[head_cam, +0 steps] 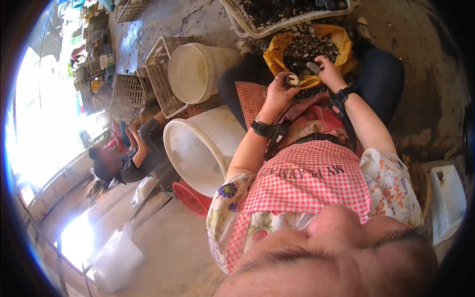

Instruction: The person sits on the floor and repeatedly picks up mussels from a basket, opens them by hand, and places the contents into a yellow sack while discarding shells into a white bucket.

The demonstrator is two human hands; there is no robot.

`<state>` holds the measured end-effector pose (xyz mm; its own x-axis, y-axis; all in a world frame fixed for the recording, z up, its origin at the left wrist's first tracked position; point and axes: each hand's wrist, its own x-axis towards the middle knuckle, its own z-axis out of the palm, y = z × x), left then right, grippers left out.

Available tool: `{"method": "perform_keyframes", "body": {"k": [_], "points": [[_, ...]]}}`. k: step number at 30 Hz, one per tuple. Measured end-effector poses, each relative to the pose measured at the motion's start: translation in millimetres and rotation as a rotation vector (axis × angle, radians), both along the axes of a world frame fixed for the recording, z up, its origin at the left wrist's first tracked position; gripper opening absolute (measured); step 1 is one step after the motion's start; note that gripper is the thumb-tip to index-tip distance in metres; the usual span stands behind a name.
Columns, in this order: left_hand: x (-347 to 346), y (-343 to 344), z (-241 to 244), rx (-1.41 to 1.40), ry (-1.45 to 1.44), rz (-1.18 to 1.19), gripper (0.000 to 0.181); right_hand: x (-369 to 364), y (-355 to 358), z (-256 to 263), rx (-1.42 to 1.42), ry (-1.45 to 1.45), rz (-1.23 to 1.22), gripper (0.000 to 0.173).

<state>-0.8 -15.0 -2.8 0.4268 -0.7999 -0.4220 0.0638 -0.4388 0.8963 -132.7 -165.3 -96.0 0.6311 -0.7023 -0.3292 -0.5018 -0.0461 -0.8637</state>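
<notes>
My left hand grips a dark round fruit or nut, with a pale curved part showing on its cut side. My right hand is just beside it, over the rim of an open yellow sack. A small grey object is at my right thumb; whether it is a tool or a thumb cover cannot be made out. Dark and pale scraps fill the sack, which stands between my legs. Beyond it, a white plastic tray contains several dark round pieces.
Left of me are a large white tub, a white bucket, a plastic crate and a red basket. Another person sits farther left near stacked crates. At right stands a white container.
</notes>
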Motion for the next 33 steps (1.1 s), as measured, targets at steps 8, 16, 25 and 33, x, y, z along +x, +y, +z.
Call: {"method": "perform_keyframes", "body": {"k": [8,16,25,33], "points": [[3,3,-6,0.01,-0.044,0.005,0.043,-3,-2,-8,0.198,0.049,-0.049,0.038],[-3,-6,3,-0.041,0.129,0.12,0.027,-11,7,-83,0.313,-0.12,-0.103,0.023],[-1,-6,8,0.145,0.484,0.094,0.036,3,20,34,0.778,-0.41,0.15,0.029],[10,-13,-29,0.06,0.173,0.153,0.05,-5,14,31,1.041,-0.335,-0.069,0.024]]}}
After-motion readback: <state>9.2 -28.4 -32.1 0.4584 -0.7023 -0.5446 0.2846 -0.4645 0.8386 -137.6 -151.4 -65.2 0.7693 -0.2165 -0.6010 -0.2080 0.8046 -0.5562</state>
